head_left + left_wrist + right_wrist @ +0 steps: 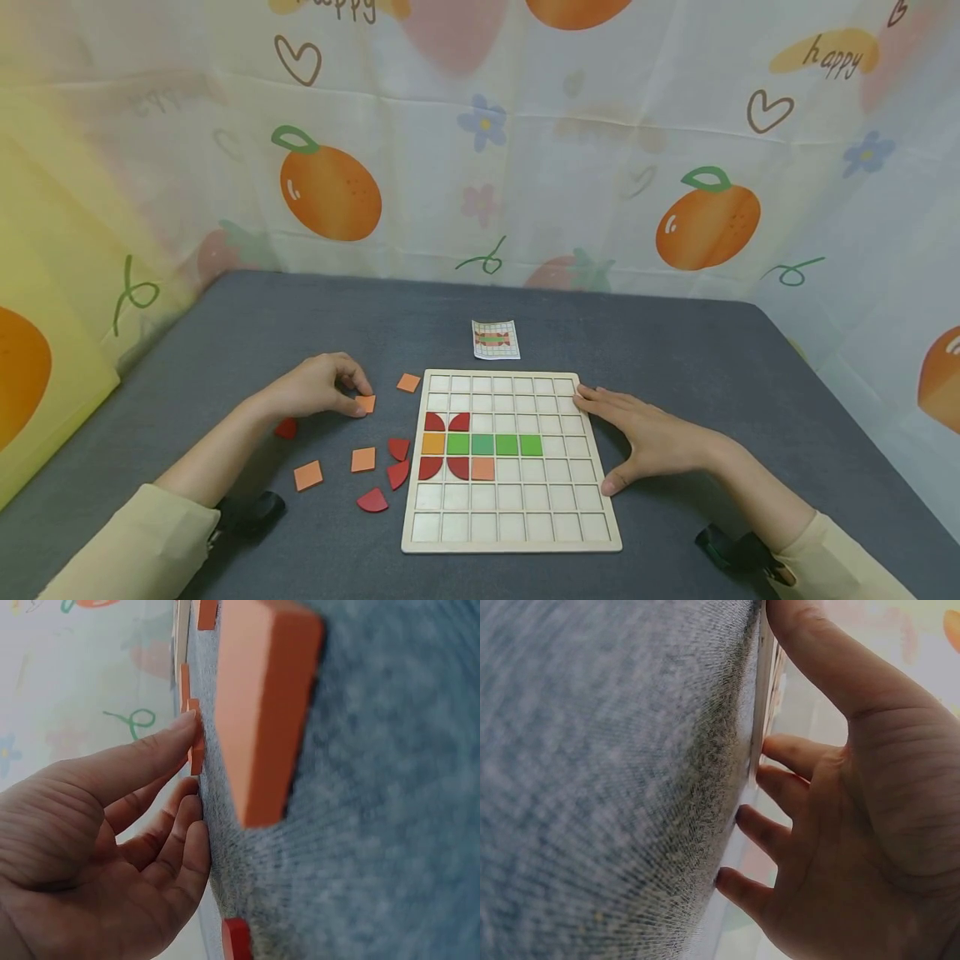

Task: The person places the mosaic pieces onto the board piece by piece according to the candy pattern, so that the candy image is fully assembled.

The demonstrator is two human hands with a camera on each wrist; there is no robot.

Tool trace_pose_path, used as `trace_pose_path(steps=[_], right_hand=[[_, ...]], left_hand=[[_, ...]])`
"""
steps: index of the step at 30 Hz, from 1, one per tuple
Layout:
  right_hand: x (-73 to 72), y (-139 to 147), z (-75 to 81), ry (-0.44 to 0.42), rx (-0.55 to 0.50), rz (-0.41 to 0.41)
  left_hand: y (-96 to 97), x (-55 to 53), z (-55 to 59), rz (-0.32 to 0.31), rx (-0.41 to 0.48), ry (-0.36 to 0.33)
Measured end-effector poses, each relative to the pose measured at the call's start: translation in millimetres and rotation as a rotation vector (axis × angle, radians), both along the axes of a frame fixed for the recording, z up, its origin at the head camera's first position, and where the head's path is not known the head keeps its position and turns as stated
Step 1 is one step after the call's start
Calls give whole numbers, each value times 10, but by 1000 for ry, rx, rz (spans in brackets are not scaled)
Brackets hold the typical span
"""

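My left hand (327, 387) pinches an orange square tile (365, 403) between thumb and fingers, low over the table left of the board; the left wrist view shows the same tile (196, 739) edge-on at the thumb tip. With fingers spread, my right hand (652, 437) rests along the right edge of the wooden grid board (513, 545), thumb and fingertips touching it. On the board lie a row of green tiles (507, 445), a yellow-orange tile (433, 443), an orange tile (483, 469) and several red quarter-round tiles (459, 422), grouped at the left.
Loose orange tiles (363, 459) and red quarter-round tiles (372, 500) lie left of the board. One orange tile (408, 382) sits by its upper left corner. A printed pattern card (496, 340) lies behind the board, and a patterned curtain (570, 192) hangs beyond the table.
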State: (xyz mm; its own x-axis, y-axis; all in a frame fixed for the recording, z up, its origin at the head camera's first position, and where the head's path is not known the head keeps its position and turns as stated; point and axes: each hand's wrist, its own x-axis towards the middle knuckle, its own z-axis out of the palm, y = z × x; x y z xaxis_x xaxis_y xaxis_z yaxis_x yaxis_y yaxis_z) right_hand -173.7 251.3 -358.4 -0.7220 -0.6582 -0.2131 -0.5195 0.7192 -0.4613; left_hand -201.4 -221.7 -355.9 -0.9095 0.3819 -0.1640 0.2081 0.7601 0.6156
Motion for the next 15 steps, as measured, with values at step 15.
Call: trace_pose_path(steps=[15], right_hand=[[-9,4,-3,1,3,-2]], left_hand=[[47,30,16,26,6,48]])
